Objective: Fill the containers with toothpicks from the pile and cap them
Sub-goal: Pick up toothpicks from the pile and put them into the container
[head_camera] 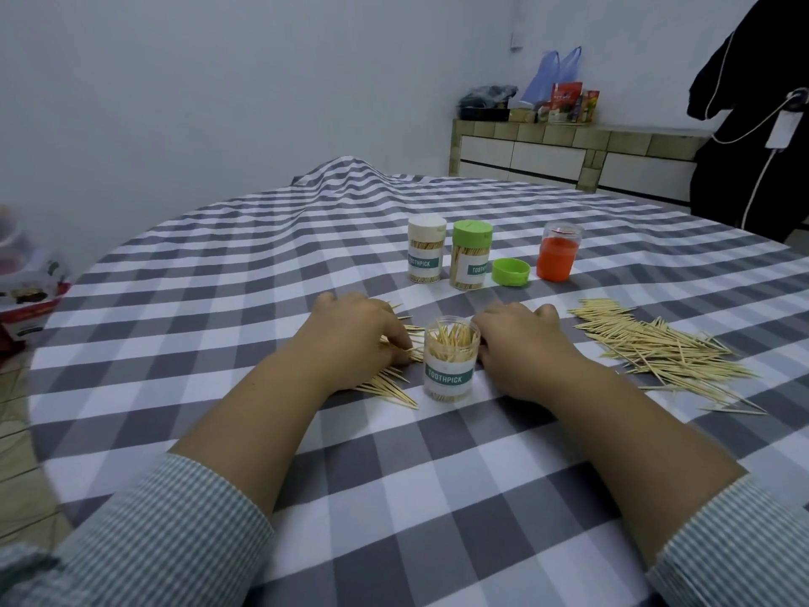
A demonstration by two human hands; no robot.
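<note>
An uncapped clear container (pixel 451 359) labelled TOOTHPICK stands between my hands, packed with upright toothpicks. My left hand (pixel 357 332) lies on a small pile of toothpicks (pixel 387 381) to its left, fingers curled and pinching some. My right hand (pixel 514 337) rests on the cloth just right of the container, fingers curled beside it; whether it touches the container is unclear. A larger toothpick pile (pixel 656 348) spreads to the right. Behind stand a white-capped filled container (pixel 427 249), a green-capped filled container (pixel 471 255) and a loose green cap (pixel 511 272).
An orange container (pixel 559 251) with a clear top stands at the back right. The checked tablecloth (pixel 394 475) covers a round table. A red box (pixel 26 300) sits off the left edge. A tiled counter (pixel 569 146) and dark hanging clothes (pixel 753 102) lie beyond.
</note>
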